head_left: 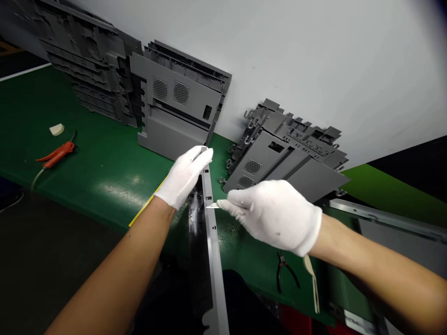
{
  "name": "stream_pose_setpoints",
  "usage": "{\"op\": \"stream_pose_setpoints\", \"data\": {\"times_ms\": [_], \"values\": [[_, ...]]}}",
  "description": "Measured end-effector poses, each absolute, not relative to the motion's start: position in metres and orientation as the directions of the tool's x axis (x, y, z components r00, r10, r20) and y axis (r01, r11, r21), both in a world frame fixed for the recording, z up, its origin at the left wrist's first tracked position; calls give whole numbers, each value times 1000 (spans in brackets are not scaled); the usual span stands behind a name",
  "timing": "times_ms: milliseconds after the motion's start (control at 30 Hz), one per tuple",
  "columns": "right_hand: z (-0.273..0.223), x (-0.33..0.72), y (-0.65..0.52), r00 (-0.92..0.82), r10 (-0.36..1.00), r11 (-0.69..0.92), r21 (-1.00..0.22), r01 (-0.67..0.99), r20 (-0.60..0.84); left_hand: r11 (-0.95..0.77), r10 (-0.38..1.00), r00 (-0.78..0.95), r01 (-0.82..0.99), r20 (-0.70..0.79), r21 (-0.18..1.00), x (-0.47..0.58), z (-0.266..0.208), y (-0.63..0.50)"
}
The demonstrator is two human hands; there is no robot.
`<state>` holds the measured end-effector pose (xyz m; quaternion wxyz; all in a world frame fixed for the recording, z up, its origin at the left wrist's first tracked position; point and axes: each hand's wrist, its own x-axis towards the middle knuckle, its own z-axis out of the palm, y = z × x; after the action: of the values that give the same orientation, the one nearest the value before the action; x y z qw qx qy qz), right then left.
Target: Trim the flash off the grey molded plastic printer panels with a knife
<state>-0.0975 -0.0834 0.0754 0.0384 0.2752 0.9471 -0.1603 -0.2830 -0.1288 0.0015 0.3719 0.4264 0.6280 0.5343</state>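
My left hand (pixel 185 174), in a white glove, is closed around the upper end of a long grey plastic panel (pixel 214 253) that stands on edge in front of me. My right hand (pixel 272 211), also gloved, grips a small knife whose blade (pixel 211 205) meets the panel's narrow edge, close to a small slot. The knife's handle is mostly hidden inside the fist. Dark ribs show on the panel's inner side, left of the edge. Small shavings are scattered on the green surface beside it.
Grey panels (pixel 181 102) lean on the white wall, with more panels (pixel 279 158) stacked at right and ribbed ones (pixel 87 60) at far left. An orange air gun (pixel 57 155) lies on the green bench (pixel 108 177). Pliers (pixel 285 272) and a cream-coloured tool (pixel 312 279) lie at lower right.
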Motion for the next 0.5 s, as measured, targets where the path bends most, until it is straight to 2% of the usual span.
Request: {"op": "stream_pose_setpoints", "data": {"times_ms": [100, 200, 300, 367, 433, 500], "values": [[70, -95, -72, -791, 597, 542, -660, 520, -132, 32, 941, -339, 93, 1, 995, -285, 0, -128], [51, -110, -69, -712, 683, 217, -885, 412, -164, -8, 943, -333, 41, 21, 999, -283, 0, -129], [25, -138, -79, -620, 739, -98, -952, 290, -264, -32, 924, -383, -19, 22, 999, -279, -3, -128], [13, -152, -92, -562, 750, -296, -937, 188, -349, -27, 911, -412, -74, -6, 997, -280, -6, -127], [10, -154, -107, -567, 704, -451, -886, 107, -427, -21, 912, -411, -93, -19, 995, -283, -9, -125], [13, -139, -125, -664, 577, -568, -818, 91, -475, -20, 923, -386, -66, -6, 998, -289, -8, -126]]}}
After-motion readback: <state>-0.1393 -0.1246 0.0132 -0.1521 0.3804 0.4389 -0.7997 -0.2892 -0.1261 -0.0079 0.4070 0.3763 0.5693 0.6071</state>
